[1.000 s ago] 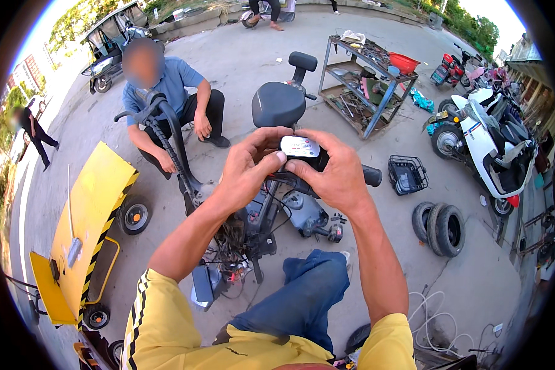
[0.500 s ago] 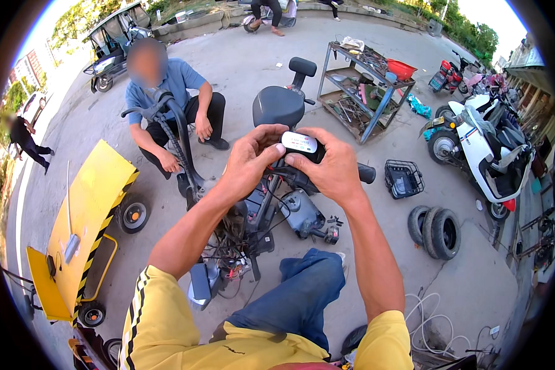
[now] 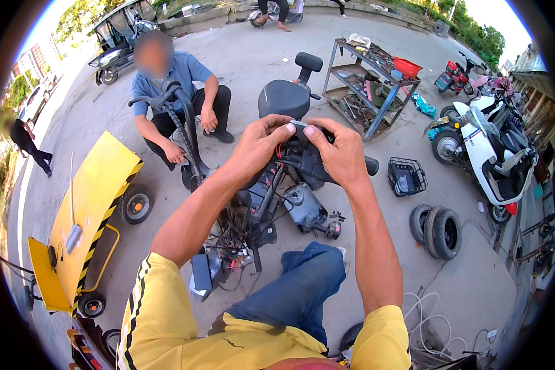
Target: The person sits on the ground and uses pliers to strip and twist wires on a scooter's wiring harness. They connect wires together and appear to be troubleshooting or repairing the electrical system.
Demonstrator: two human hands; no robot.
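My left hand (image 3: 259,143) and my right hand (image 3: 339,151) are raised in front of me, thumbs pressed toward each other. Between them they pinch a small module with a white label (image 3: 298,123), tilted so mostly its thin pale edge shows; its exact kind I cannot make out. Below the hands stands a partly stripped electric scooter, its black seat (image 3: 283,98) beyond my fingers. A tangle of loose wires (image 3: 234,254) hangs from its near end. Red wire shows just under my left hand.
A person in a blue shirt (image 3: 188,71) squats at the left by the handlebar (image 3: 179,102). Around stand a yellow cart (image 3: 86,209), a metal tool rack (image 3: 376,114), a black basket (image 3: 407,177), stacked tyres (image 3: 441,231) and a white scooter (image 3: 490,154). A pale hose (image 3: 435,317) coils at lower right.
Both hands have tipped the module, so its labelled face, visible before, now shows only as a narrow edge. The hands are slightly closer together.
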